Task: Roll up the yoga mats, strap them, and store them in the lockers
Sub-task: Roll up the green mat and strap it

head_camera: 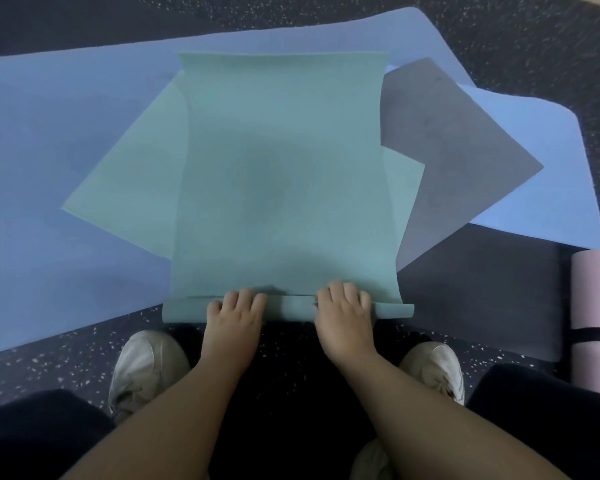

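Note:
A teal yoga mat [281,174] lies flat in front of me on top of other mats. Its near end is turned over into a thin roll [288,308] just beyond my feet. My left hand [234,313] and my right hand [343,308] sit side by side on that roll, fingers curled over it. A second teal mat [129,188] lies askew beneath the top one. Under these are a grey mat [454,140] and two blue mats [49,168], the other blue mat [548,147] at the right.
A pink mat [596,327], rolled and bound with a black strap, lies at the right edge. A dark mat [482,292] lies flat beside it. My two pale shoes [142,368] stand on the speckled black floor [66,362]. No lockers are in view.

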The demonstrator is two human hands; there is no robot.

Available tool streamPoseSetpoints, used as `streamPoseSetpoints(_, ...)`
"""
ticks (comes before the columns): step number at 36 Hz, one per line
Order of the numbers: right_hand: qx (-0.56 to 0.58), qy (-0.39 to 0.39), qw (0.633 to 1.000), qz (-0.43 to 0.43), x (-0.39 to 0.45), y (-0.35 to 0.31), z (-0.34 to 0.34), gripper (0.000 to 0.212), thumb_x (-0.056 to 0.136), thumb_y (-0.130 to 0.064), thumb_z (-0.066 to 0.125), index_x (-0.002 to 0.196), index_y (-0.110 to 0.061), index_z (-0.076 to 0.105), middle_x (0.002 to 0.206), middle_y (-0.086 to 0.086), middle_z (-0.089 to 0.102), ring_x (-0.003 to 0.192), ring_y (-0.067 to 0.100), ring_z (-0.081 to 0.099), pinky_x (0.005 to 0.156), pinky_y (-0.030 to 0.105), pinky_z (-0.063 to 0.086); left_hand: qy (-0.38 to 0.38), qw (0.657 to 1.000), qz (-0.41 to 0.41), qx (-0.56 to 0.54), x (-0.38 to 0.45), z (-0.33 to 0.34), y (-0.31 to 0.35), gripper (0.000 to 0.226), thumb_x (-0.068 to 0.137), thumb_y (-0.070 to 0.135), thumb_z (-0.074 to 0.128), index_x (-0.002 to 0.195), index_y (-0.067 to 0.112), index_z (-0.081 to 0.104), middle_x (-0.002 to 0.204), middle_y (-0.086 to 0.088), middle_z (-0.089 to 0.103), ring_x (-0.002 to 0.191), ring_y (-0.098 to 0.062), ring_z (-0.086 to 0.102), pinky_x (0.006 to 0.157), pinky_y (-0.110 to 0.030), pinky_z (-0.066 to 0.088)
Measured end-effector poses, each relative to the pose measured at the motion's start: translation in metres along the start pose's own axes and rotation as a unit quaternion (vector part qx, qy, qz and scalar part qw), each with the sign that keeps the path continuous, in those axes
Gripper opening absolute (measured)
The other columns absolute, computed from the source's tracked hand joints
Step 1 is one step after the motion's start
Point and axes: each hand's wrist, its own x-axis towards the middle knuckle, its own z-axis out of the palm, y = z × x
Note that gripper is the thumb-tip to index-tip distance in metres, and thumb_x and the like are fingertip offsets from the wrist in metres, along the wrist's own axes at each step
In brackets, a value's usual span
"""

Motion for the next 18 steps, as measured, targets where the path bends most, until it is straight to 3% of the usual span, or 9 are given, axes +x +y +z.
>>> streamPoseSetpoints(4,-0.008,-0.044,0.999,-0.024,-0.012,0.009,0.006,0.037,0.076,-0.051,0.050,0.081,-0.016,0.061,0.081,0.004,0.055,0.080,0.024,0.042,0.075,0.039,0.029,0.002,1.000,0.001,-0.020,0.001,0.000,-0.001,0.043,0.057,0.021,0.088,0.092,0.013,0.064,0.080,-0.008,0.054,0.069,-0.031,0.053,0.054,-0.038,0.041)
streamPoseSetpoints(7,-0.011,-0.063,0.997,-0.033,-0.016,0.014,0.011,0.041,0.062,-0.045,0.080,0.087,-0.017,0.063,0.086,0.003,0.057,0.084,0.024,0.042,0.081,0.039,0.032,-0.002,0.999,0.011,-0.032,0.000,0.004,-0.004,0.050,0.061,0.022,0.086,0.102,0.016,0.058,0.085,-0.009,0.056,0.072,-0.032,0.053,0.055,-0.040,0.043)
streamPoseSetpoints(9,-0.009,-0.054,0.998,-0.022,-0.016,0.017,0.014,0.040,0.060,-0.039,0.086,0.088,-0.018,0.065,0.089,0.004,0.057,0.086,0.024,0.041,0.085,0.041,0.033,-0.002,0.999,0.005,-0.035,0.000,0.003,-0.004,0.050,0.064,0.023,0.085,0.107,0.019,0.058,0.088,-0.010,0.057,0.073,-0.032,0.054,0.058,-0.041,0.044)
streamPoseSetpoints(12,-0.019,-0.018,1.000,-0.003,-0.014,0.019,0.013,0.025,0.077,-0.045,0.065,0.088,-0.022,0.068,0.091,0.007,0.056,0.089,0.025,0.041,0.091,0.047,0.032,-0.003,0.999,-0.028,-0.037,0.001,0.000,-0.007,0.039,0.074,0.024,0.074,0.109,0.025,0.057,0.088,-0.011,0.055,0.071,-0.033,0.053,0.061,-0.042,0.044)
streamPoseSetpoints(14,-0.015,-0.023,1.000,0.012,-0.014,0.019,0.012,0.034,0.081,-0.048,0.046,0.090,-0.025,0.069,0.091,0.006,0.056,0.090,0.025,0.042,0.094,0.050,0.031,-0.015,0.998,-0.048,-0.039,0.003,-0.001,-0.008,0.045,0.070,0.022,0.079,0.109,0.026,0.057,0.086,-0.011,0.054,0.069,-0.032,0.052,0.062,-0.042,0.043)
streamPoseSetpoints(18,-0.009,-0.028,0.999,0.027,-0.013,0.017,0.014,0.036,0.084,-0.047,0.040,0.090,-0.027,0.069,0.087,0.003,0.056,0.085,0.023,0.041,0.091,0.050,0.036,-0.025,0.997,-0.049,-0.044,0.009,0.000,-0.009,0.058,0.060,0.020,0.088,0.106,0.030,0.055,0.080,-0.010,0.054,0.068,-0.031,0.052,0.063,-0.042,0.040)
